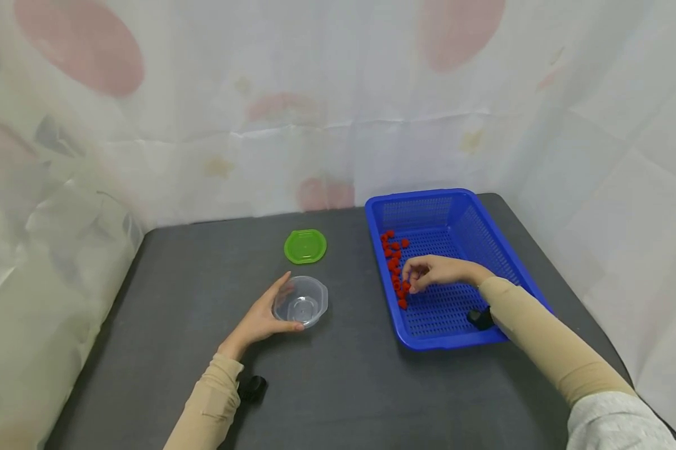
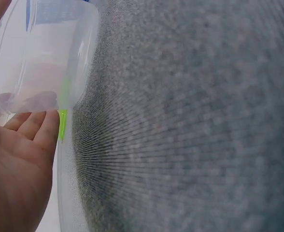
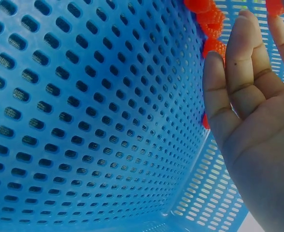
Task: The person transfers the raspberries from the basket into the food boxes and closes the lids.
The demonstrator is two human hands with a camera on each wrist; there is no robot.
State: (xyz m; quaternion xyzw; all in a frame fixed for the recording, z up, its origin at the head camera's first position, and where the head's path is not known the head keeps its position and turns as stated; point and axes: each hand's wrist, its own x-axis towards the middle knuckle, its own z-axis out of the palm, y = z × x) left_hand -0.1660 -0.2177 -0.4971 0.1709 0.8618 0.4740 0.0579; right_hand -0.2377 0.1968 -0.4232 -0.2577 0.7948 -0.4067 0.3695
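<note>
Filling looks barely begun: red pieces [image 1: 393, 264] lie in the basket [image 1: 439, 344], none showing in the tub [image 1: 304, 302]. The left grip [image 1: 259, 320], spread wide, holds the tub near the loose lid [image 1: 305, 246]; the right grip [image 1: 441, 270], nearly closed, pinches one piece [image 1: 406, 285].

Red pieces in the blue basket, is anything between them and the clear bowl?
Yes, the basket's left wall stands between the red pieces and the clear bowl. Past it, nothing visible blocks the way over the tabletop.
</note>
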